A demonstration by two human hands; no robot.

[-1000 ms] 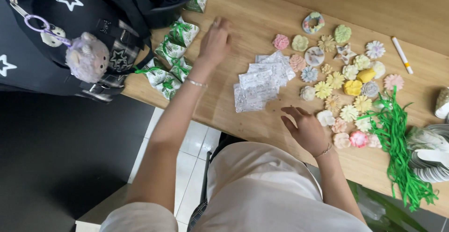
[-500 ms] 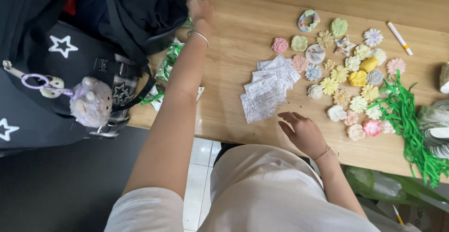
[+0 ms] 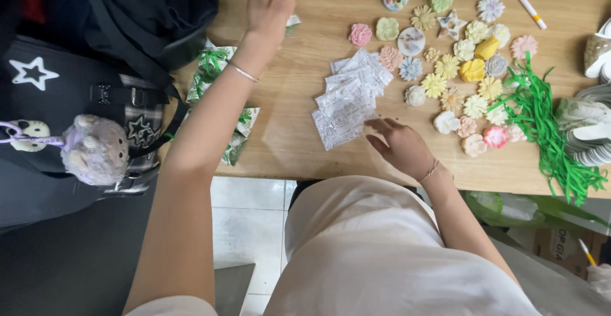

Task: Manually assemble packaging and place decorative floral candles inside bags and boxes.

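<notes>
Two hands are working apart: your left hand (image 3: 270, 7) is reaching to the upper middle, fingers curled on a small packet (image 3: 292, 23), grip unclear; your right hand (image 3: 401, 145), loosely open and holding nothing, is resting beside the clear sachets (image 3: 349, 99). You're seemingly fetching wrapping; next comes drawing it toward the flower pieces (image 3: 455, 68).

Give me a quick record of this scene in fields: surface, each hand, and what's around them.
surface: wooden table
left hand: stretched to the far edge, on a small packet; whether it grips it cannot be told
right hand: resting open on the table beside the clear bags
right of bags: pastel flower shapes, green strips
far right: white marker
left: dark backpack with plush charm
</notes>
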